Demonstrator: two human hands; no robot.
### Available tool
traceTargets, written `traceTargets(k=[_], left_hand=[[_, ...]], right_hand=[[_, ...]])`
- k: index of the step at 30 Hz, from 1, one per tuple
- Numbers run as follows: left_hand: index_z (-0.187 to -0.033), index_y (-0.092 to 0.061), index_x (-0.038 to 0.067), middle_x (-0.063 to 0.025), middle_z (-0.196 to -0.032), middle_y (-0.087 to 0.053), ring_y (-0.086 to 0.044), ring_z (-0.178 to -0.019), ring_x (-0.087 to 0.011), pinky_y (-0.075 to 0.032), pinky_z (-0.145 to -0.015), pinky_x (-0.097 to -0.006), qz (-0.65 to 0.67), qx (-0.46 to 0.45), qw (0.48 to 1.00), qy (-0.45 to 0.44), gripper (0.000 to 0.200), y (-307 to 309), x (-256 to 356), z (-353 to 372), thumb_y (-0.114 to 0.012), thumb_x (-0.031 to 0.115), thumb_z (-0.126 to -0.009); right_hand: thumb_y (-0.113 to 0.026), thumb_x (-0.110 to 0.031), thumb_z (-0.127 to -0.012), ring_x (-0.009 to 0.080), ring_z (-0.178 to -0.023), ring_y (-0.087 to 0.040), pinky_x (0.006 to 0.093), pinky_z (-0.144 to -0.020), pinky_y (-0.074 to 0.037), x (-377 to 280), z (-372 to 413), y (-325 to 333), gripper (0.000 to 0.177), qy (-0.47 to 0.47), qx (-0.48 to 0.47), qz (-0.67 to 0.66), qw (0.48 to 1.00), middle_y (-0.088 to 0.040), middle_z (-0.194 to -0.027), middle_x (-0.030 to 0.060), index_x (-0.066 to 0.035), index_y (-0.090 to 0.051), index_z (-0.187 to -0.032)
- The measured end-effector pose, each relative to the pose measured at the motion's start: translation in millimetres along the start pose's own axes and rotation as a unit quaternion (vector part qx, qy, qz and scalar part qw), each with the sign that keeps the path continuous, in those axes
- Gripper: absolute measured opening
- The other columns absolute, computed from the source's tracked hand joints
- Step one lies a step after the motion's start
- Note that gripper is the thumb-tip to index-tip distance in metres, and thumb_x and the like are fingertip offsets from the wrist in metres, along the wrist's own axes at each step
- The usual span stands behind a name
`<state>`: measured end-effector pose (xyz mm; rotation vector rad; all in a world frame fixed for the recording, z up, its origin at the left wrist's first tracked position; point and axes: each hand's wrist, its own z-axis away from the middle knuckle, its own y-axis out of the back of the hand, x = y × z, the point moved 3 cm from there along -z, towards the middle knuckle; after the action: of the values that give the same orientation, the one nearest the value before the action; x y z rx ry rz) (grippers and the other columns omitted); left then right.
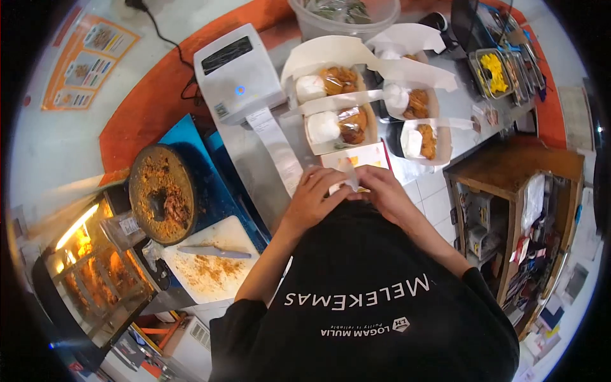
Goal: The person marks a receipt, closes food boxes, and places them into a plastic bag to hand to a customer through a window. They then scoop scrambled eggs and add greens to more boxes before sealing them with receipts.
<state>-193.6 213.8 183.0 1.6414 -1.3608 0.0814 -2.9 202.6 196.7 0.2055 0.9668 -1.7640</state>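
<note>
Close to my chest, my left hand (317, 192) and my right hand (383, 190) meet with bent fingers. Between them they pinch a small whitish, translucent packet (347, 170), whose kind I cannot make out. Just beyond my fingers lies a white, red-edged printed box or card (375, 155), partly covered by the hands. Past it stand open paper boxes, one nearer (312, 145) and one farther (297, 67), each with a white wrapped portion and fried chicken. A paper strip (277, 149) hangs beside my left hand from a white receipt printer (240, 73).
More open food boxes (428, 160) stand to the right on the metal counter (464, 108). Left are a round pan of crumbs (143, 191), a knife (213, 253) on a white cutting board (197, 280), and a lit glass food case (105, 274). A wooden shelf (528, 159) stands right.
</note>
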Motion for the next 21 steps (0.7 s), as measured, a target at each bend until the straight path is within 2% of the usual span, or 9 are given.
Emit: traceTargets(k=[1,4,5,8,11,14,15,18,21], left_hand=[[-0.108,-0.074,0.012,-0.0083,-0.118,-0.068,-0.064,-0.108,-0.0281,-0.049,-0.094,-0.0449,0.003,-0.026,0.999,-0.035,0.028,-13,3,-2,-0.078,0.011,-0.081],[-0.109,-0.073,0.012,-0.0066,-0.124,-0.067,-0.063,-0.113,-0.0273,-0.048,-0.098,-0.0446,0.004,-0.104,0.991,-0.085,0.028,-35,18,-10,-0.077,0.013,-0.081],[-0.106,-0.074,0.011,-0.0046,-0.119,-0.067,-0.062,-0.115,-0.0278,-0.047,-0.101,-0.0453,0.0,-0.128,0.987,-0.093,0.024,-42,24,-12,-0.077,0.014,-0.082],[-0.112,-0.069,0.009,-0.0081,-0.123,-0.064,-0.058,-0.123,-0.0325,-0.044,-0.105,-0.0488,0.074,-0.166,0.983,-0.041,0.035,-65,22,-4,-0.081,0.02,-0.081],[-0.12,-0.062,0.008,-0.0161,-0.135,-0.053,-0.049,-0.132,-0.0397,-0.04,-0.109,-0.053,0.011,-0.178,0.974,0.137,0.057,-75,4,1,-0.089,0.027,-0.073],[-0.126,-0.059,0.006,-0.0237,-0.145,-0.042,-0.041,-0.138,-0.045,-0.036,-0.113,-0.0583,-0.066,-0.186,0.97,0.142,0.071,-96,-18,24,-0.092,0.03,-0.068],[-0.125,-0.059,0.007,-0.0247,-0.146,-0.04,-0.037,-0.141,-0.0448,-0.033,-0.115,-0.0585,-0.086,-0.178,0.97,0.141,0.064,-104,-21,28,-0.089,0.025,-0.072],[-0.126,-0.058,0.007,-0.0239,-0.146,-0.04,-0.034,-0.144,-0.044,-0.028,-0.117,-0.0596,-0.059,-0.151,0.973,0.165,0.06,-109,-12,29,-0.084,0.018,-0.073],[-0.124,-0.057,0.007,-0.0221,-0.148,-0.039,-0.031,-0.146,-0.043,-0.023,-0.118,-0.0623,-0.079,-0.154,0.967,0.188,0.058,-113,-7,31,-0.081,0.015,-0.073]], right_hand=[[-0.061,-0.038,-0.106,0.0146,-0.1,-0.065,0.0335,-0.086,-0.059,-2,12,10,0.042,0.027,0.023,-0.029,0.999,-0.069,-0.111,0.0063,0.001,-0.065,-0.122],[-0.065,-0.029,-0.105,0.0122,-0.098,-0.064,0.031,-0.084,-0.059,16,36,53,0.033,0.046,0.054,0.047,0.996,-0.069,-0.109,0.0051,0.001,-0.067,-0.118],[-0.069,-0.022,-0.102,0.0107,-0.092,-0.064,0.0294,-0.083,-0.059,26,39,65,0.023,0.059,0.092,0.052,0.993,-0.069,-0.103,0.0035,0.0,-0.069,-0.109],[-0.072,-0.019,-0.1,0.0099,-0.085,-0.065,0.0279,-0.078,-0.057,52,38,97,0.018,0.073,0.142,0.042,0.986,-0.07,-0.095,0.0021,-0.002,-0.071,-0.102],[-0.073,-0.021,-0.099,0.009,-0.082,-0.065,0.0262,-0.072,-0.054,84,36,117,0.017,0.063,0.191,-0.007,0.98,-0.07,-0.089,0.0013,-0.003,-0.072,-0.1],[-0.074,-0.021,-0.098,0.0085,-0.079,-0.064,0.0243,-0.07,-0.051,115,22,121,0.018,0.029,0.199,0.008,0.98,-0.07,-0.089,0.0014,-0.004,-0.072,-0.1],[-0.075,-0.022,-0.097,0.0083,-0.076,-0.063,0.0236,-0.069,-0.05,117,16,115,0.02,0.043,0.185,0.003,0.982,-0.07,-0.086,0.001,-0.003,-0.072,-0.099],[-0.076,-0.023,-0.097,0.0082,-0.074,-0.062,0.0229,-0.068,-0.048,134,-7,112,0.021,0.056,0.189,0.023,0.98,-0.069,-0.084,0.0005,-0.003,-0.072,-0.099],[-0.08,-0.028,-0.093,0.0069,-0.062,-0.055,0.024,-0.057,-0.04,147,-31,112,0.027,0.091,0.24,0.032,0.966,-0.065,-0.074,-0.0003,-0.002,-0.073,-0.091]])
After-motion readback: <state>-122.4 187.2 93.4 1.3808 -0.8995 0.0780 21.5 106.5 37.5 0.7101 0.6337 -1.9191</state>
